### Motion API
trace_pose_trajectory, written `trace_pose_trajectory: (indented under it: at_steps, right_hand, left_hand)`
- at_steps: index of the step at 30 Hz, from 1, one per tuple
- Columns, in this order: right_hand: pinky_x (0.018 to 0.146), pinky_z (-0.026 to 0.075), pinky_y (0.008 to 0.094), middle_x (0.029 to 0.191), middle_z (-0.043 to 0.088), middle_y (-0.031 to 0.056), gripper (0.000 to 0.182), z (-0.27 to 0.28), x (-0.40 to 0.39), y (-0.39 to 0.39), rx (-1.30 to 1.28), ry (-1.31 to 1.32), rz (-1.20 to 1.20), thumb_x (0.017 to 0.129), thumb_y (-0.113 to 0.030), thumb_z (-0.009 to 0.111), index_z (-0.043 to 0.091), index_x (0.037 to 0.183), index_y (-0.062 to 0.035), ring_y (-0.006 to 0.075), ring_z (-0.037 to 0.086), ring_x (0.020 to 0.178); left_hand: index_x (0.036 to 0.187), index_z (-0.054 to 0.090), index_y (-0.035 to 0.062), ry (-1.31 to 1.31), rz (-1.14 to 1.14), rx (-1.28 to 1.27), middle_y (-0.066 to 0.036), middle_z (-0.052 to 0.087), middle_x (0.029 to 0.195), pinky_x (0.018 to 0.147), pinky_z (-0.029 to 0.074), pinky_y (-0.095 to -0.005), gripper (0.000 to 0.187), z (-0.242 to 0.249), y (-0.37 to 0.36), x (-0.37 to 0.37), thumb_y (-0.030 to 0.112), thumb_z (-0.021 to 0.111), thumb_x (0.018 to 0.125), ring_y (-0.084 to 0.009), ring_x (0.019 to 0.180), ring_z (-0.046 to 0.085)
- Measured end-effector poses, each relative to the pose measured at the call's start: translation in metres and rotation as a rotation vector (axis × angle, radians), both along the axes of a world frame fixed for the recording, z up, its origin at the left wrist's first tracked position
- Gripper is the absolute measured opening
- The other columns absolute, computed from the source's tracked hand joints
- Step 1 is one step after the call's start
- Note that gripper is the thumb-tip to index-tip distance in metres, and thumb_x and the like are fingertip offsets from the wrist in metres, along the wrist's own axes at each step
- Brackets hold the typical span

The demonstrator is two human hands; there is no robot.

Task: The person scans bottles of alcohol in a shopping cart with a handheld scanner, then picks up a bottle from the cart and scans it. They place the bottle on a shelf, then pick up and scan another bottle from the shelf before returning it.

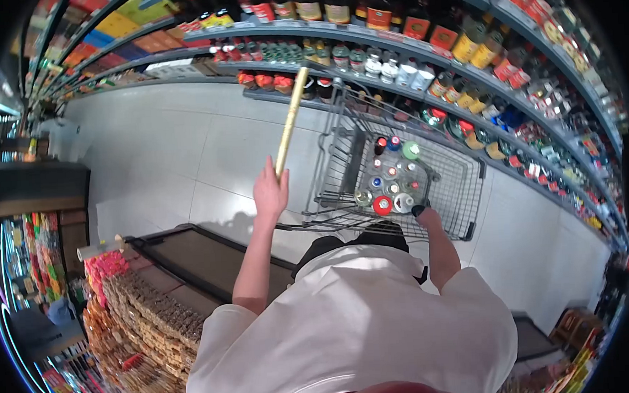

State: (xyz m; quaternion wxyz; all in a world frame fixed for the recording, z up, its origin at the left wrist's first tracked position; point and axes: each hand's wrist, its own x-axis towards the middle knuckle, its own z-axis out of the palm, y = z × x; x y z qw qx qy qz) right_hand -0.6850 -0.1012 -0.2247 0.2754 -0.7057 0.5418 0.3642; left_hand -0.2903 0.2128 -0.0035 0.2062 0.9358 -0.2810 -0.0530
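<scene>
My left hand (270, 193) is closed around the lower end of a long, thin gold stick-like item (292, 119), which points up toward the shelves. Its exact kind does not show. My right hand (426, 218) is over the near side of a wire shopping cart (462, 164), close to the bottles inside. Something dark covers part of that hand or wrist, and its fingers are hidden. In the cart several bottles and jars stand grouped, among them a red-capped one (382, 205), a clear one (403, 203) and a green-topped one (411, 149).
Curved shelving (392, 39) full of bottles runs along the far side and right. Grey floor tiles (155, 148) stretch left of the cart. Close to my left is a dark-framed display (203, 252), with packaged goods (140, 334) stacked beside it.
</scene>
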Motion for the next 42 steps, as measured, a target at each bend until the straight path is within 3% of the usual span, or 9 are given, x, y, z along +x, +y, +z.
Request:
trace_pose_trajectory:
  at_steps: [2, 3, 6, 8, 21, 25, 26, 30, 42]
  right_hand:
    - [0.107, 0.051, 0.0462, 0.135, 0.067, 0.0181, 0.047, -0.038, -0.011, -0.007, 0.041, 0.012, -0.011, 0.086, -0.026, 0.067, 0.070, 0.130, -0.0085, 0.0336, 0.062, 0.129]
    - [0.078, 0.059, 0.0444, 0.087, 0.077, 0.0173, 0.027, -0.045, -0.019, 0.000, -0.114, -0.108, 0.033, 0.084, -0.020, 0.061, 0.074, 0.100, -0.0030, 0.0304, 0.077, 0.084]
    - [0.090, 0.058, 0.0486, 0.110, 0.075, 0.0205, 0.037, -0.070, -0.032, -0.001, -0.068, -0.086, 0.017, 0.084, -0.018, 0.061, 0.071, 0.117, -0.0056, 0.0344, 0.074, 0.105]
    - [0.101, 0.054, 0.0482, 0.124, 0.070, 0.0229, 0.040, -0.034, -0.021, 0.002, -0.076, -0.057, -0.072, 0.087, -0.018, 0.059, 0.070, 0.122, -0.0022, 0.0368, 0.067, 0.119]
    - [0.100, 0.055, 0.0438, 0.132, 0.069, 0.0152, 0.038, -0.055, -0.013, -0.008, 0.113, 0.007, 0.007, 0.089, -0.018, 0.062, 0.072, 0.124, -0.0079, 0.0321, 0.066, 0.124]
    - [0.100, 0.056, 0.0413, 0.134, 0.068, 0.0145, 0.041, -0.072, -0.014, -0.009, 0.197, 0.023, 0.056, 0.088, -0.019, 0.063, 0.070, 0.126, -0.0070, 0.0317, 0.066, 0.124]
    - [0.104, 0.053, 0.0416, 0.134, 0.067, 0.0166, 0.055, -0.077, -0.014, -0.011, 0.240, 0.018, 0.047, 0.080, -0.031, 0.070, 0.066, 0.129, -0.0074, 0.0326, 0.063, 0.126]
    - [0.104, 0.051, 0.0404, 0.133, 0.067, 0.0169, 0.071, -0.068, -0.015, -0.019, 0.256, -0.031, 0.067, 0.073, -0.045, 0.080, 0.064, 0.130, -0.0062, 0.0318, 0.063, 0.124]
    - [0.106, 0.051, 0.0419, 0.138, 0.065, 0.0156, 0.068, -0.080, -0.013, -0.033, 0.279, -0.172, 0.185, 0.077, -0.043, 0.078, 0.063, 0.134, -0.0082, 0.0314, 0.061, 0.128]
  left_hand:
    - [0.143, 0.050, 0.0009, 0.015, 0.038, -0.020, -0.026, 0.069, 0.103, 0.080, 0.053, -0.0535, 0.054, -0.022, -0.014, 0.009, 0.035, 0.060, 0.102, -0.0475, 0.092, 0.067]
    - [0.143, 0.050, 0.0029, 0.013, 0.041, -0.053, -0.026, 0.070, 0.097, 0.076, 0.053, -0.0542, 0.053, -0.035, -0.015, 0.013, 0.036, 0.059, 0.102, -0.0476, 0.088, 0.067]
    - [0.138, 0.053, 0.0048, 0.062, 0.061, 0.081, -0.025, 0.070, 0.098, 0.074, 0.052, -0.0541, 0.047, -0.023, -0.026, 0.000, 0.037, 0.057, 0.104, -0.0457, 0.089, 0.068]
    - [0.130, 0.055, 0.0037, 0.055, 0.120, 0.106, -0.023, 0.069, 0.096, 0.072, 0.051, -0.0532, 0.043, -0.013, -0.029, -0.003, 0.038, 0.055, 0.105, -0.0449, 0.085, 0.067]
    - [0.117, 0.054, 0.0023, -0.070, 0.116, 0.167, -0.022, 0.066, 0.086, 0.068, 0.049, -0.0514, 0.038, -0.015, -0.035, -0.007, 0.039, 0.056, 0.105, -0.0440, 0.078, 0.064]
    - [0.122, 0.052, 0.0031, -0.042, 0.122, 0.225, -0.024, 0.067, 0.093, 0.072, 0.049, -0.0545, 0.040, -0.007, -0.040, -0.011, 0.039, 0.054, 0.105, -0.0481, 0.085, 0.065]
    - [0.122, 0.052, 0.0027, -0.035, 0.135, 0.242, -0.024, 0.067, 0.093, 0.072, 0.050, -0.0541, 0.040, -0.008, -0.040, -0.010, 0.039, 0.055, 0.105, -0.0479, 0.085, 0.065]
    - [0.120, 0.053, 0.0021, -0.032, 0.169, 0.290, -0.024, 0.067, 0.093, 0.073, 0.050, -0.0535, 0.038, -0.011, -0.041, -0.008, 0.037, 0.055, 0.105, -0.0468, 0.085, 0.065]
    - [0.116, 0.055, 0.0018, -0.121, 0.120, 0.244, -0.024, 0.067, 0.091, 0.070, 0.050, -0.0544, 0.036, -0.015, -0.037, -0.007, 0.036, 0.058, 0.104, -0.0473, 0.081, 0.065]
